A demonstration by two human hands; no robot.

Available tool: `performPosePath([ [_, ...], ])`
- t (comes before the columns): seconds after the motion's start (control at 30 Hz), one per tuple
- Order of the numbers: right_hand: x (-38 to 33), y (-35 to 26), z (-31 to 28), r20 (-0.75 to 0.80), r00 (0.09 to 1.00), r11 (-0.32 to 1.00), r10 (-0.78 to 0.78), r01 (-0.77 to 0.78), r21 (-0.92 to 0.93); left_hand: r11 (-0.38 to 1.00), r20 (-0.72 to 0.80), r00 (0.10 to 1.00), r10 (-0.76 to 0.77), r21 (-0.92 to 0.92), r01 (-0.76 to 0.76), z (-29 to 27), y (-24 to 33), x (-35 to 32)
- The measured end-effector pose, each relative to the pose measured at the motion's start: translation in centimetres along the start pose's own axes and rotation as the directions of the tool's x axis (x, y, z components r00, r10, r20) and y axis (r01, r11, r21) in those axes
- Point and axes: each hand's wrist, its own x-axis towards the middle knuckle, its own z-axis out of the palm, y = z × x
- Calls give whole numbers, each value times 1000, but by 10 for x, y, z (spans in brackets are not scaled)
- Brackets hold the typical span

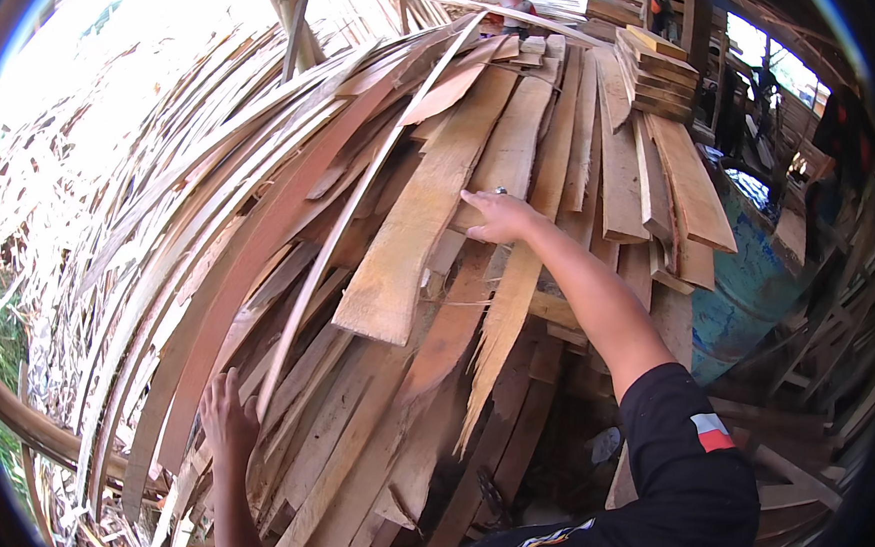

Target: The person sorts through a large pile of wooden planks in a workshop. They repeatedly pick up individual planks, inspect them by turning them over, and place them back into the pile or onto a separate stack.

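My right hand (499,218), with a ring on one finger, reaches out over the pile. Its fingers lie over the near end of a wooden board (512,154), with the thumb lower at the board's end. Just left of those fingers lies a wide pale plank (405,225), its near end jutting out over the boards below. My left hand (228,415) is at the lower left with its fingers up and apart, holding nothing that I can see. It is near a long reddish board (246,255) and the low end of a thin pale strip (330,242).
Short thick boards (658,74) are stacked at the back right. A blue drum (743,280) stands right of the pile. A splintered board (501,335) sticks out toward me. Wood offcuts (66,256) heap up at the left. A person (513,3) is at the far back.
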Motion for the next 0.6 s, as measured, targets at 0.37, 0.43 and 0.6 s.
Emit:
performPosePath([
  [0.37, -8, -2, 5, -52, 998, 998, 43, -40, 57, 903, 471, 862, 188, -427, 37, 107, 35, 34],
  [0.43, -5, -3, 4, -59, 998, 997, 26, -22, 74, 885, 326, 919, 223, -463, -50, 109, 40, 54],
  [0.6, -4, 6, 5, -36, 998, 996, -61, 63, 64, 797, -72, 973, 219, -562, -221, 28, 123, 143],
])
